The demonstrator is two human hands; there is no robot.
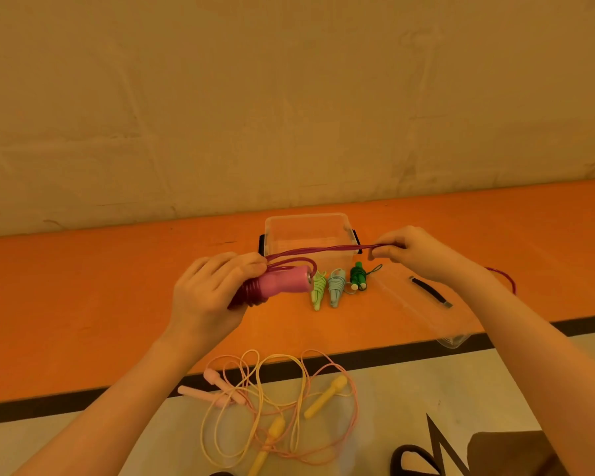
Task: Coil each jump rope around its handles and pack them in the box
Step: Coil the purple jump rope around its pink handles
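Note:
My left hand (209, 292) grips the pink handles (284, 283) of a jump rope, with dark magenta cord wound around their near end. The loose magenta cord (323, 250) stretches taut to the right, where my right hand (411, 252) pinches it; its slack loops out past my right wrist. Behind the cord stands a clear plastic box (308, 235), open, with nothing visible inside. Three coiled ropes lie in front of it: light green (318, 290), light blue (335, 286) and dark green (358, 276). An uncoiled pink rope (220, 389) and yellow rope (325, 396) lie tangled on the floor nearest me.
The box stands on an orange mat (83, 304) with a black border, against a pale wall. A clear lid (426, 314) with a black clip (430, 292) lies to the right under my right forearm. A dark object (502, 451) sits at the bottom right.

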